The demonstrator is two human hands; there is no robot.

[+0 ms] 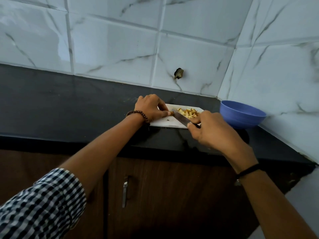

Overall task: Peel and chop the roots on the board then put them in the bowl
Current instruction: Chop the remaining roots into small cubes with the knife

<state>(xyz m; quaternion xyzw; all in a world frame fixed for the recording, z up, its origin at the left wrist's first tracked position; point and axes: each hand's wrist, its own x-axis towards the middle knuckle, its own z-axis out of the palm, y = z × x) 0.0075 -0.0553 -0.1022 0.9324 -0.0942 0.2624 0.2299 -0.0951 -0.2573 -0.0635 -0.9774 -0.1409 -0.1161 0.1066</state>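
A white cutting board (pixel 165 122) lies on the black counter. A heap of small yellow chopped root pieces (pixel 188 112) sits at its far right. My left hand (pixel 151 107) pinches a small piece of root (pixel 172 113) against the board with fingertips curled. My right hand (pixel 208 128) grips the handle of a knife (pixel 180 118), whose blade slants across the board with its tip beside the pinched piece. A blue bowl (pixel 241 114) stands just right of the board, and its inside is hidden from this angle.
The black counter (pixel 69 104) stretches left of the board. White marble-look tiles form the back wall and the right wall, which meet in a corner behind the bowl. A dark hole (pixel 179 73) marks the back tiles. Brown cabinet doors with a metal handle (pixel 125 192) are below.
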